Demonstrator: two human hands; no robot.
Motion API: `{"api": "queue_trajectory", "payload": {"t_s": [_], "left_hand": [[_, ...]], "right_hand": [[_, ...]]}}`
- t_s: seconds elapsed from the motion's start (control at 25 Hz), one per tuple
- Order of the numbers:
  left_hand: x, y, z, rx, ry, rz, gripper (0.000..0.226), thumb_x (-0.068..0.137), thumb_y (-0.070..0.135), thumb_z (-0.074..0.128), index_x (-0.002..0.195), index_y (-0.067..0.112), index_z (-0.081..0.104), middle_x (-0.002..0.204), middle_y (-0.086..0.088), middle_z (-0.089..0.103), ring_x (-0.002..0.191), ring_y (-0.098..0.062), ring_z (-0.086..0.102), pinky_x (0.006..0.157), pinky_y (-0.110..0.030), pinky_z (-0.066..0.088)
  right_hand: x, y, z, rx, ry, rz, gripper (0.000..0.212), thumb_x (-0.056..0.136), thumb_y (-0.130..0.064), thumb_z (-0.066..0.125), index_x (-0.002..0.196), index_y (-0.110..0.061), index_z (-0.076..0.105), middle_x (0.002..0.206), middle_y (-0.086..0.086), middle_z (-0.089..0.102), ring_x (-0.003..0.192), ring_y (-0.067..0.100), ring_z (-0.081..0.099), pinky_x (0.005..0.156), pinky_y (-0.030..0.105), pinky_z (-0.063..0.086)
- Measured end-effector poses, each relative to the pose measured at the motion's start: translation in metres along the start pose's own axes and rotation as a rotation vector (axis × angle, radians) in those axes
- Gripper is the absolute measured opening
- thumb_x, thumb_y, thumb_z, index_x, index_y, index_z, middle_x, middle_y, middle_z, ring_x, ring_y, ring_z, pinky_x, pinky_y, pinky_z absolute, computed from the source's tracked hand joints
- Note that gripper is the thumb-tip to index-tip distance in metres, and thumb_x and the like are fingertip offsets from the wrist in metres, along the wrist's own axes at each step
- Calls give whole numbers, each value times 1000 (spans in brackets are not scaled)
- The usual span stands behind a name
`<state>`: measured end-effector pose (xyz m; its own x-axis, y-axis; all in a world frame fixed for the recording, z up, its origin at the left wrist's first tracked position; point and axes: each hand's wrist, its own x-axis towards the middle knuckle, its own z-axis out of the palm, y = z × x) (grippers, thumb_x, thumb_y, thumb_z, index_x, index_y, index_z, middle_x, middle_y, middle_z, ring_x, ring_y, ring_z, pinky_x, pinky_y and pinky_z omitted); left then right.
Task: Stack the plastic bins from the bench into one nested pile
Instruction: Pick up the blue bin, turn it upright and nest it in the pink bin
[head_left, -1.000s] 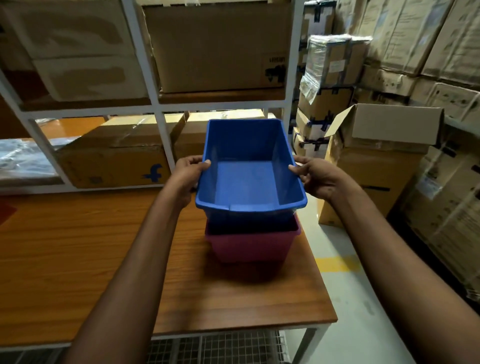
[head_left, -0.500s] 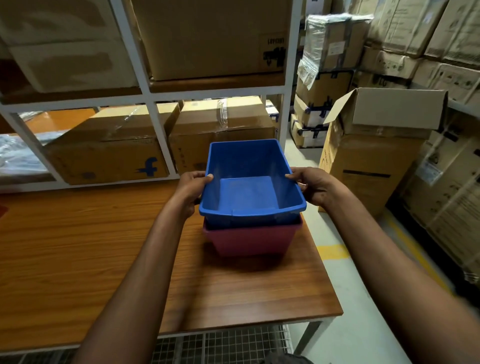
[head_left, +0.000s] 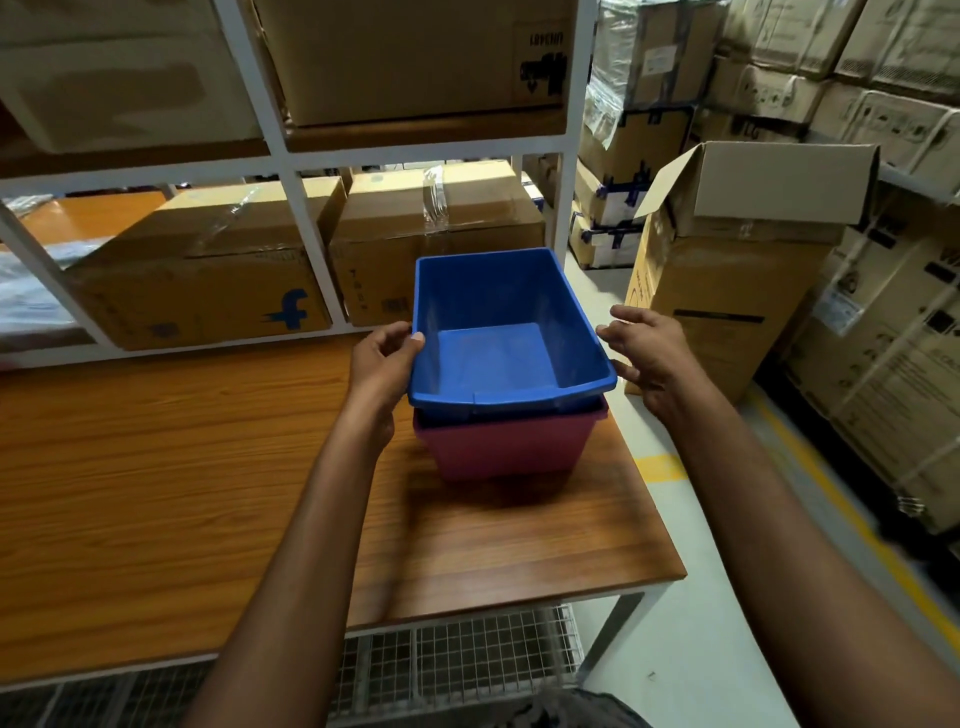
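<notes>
An empty blue plastic bin (head_left: 498, 312) sits nested inside a pink plastic bin (head_left: 511, 447) near the right end of the wooden bench (head_left: 156, 467). Only the pink bin's rim and front wall show below the blue rim. My left hand (head_left: 382, 364) is at the blue bin's left rim, thumb on the rim and fingers curled beside it. My right hand (head_left: 647, 353) hovers just off the right rim with fingers spread and holds nothing.
A white rack (head_left: 291, 161) behind the bench holds taped cardboard boxes (head_left: 208, 275). An open-flapped carton (head_left: 727, 270) stands on the floor right of the bench, with stacked cartons (head_left: 893, 338) beyond. The bench's right edge is close to the bins. A wire mesh shelf (head_left: 457, 665) lies under the bench.
The blue bin came down from above the pink bin and settled into it. My right hand let go of the right rim and opened; my left hand stays at the left rim.
</notes>
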<state>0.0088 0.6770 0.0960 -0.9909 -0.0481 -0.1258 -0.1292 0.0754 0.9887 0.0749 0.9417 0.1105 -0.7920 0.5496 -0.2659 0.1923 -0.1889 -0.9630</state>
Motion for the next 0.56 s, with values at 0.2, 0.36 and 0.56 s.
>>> {"api": "queue_trajectory", "payload": {"t_s": [0.2,0.36,0.56], "left_hand": [[-48,-38,-10,-44,128,142,27,103,35,59,128,28,63,128,11,61,120,-12,58,95,-36,55],[-82,-67,-20,-53,182,212,24,103,31,60,126,24,64,124,10,64,110,-1,59,97,-30,51],[-132,-101,-25,25,68,242,25,99,25,66,123,23,64,115,5,67,101,-4,62,84,-16,51]], "right_hand": [[-53,31,-13,39,115,-89,41,92,-3,68,130,-18,65,124,1,66,106,10,64,74,27,52],[-97,64,-17,20,116,-91,34,91,-10,71,122,-24,67,119,-3,71,103,11,67,77,28,51],[-146,113,-21,-162,93,-200,28,91,-18,74,118,-21,71,104,-3,74,89,8,67,78,24,53]]}}
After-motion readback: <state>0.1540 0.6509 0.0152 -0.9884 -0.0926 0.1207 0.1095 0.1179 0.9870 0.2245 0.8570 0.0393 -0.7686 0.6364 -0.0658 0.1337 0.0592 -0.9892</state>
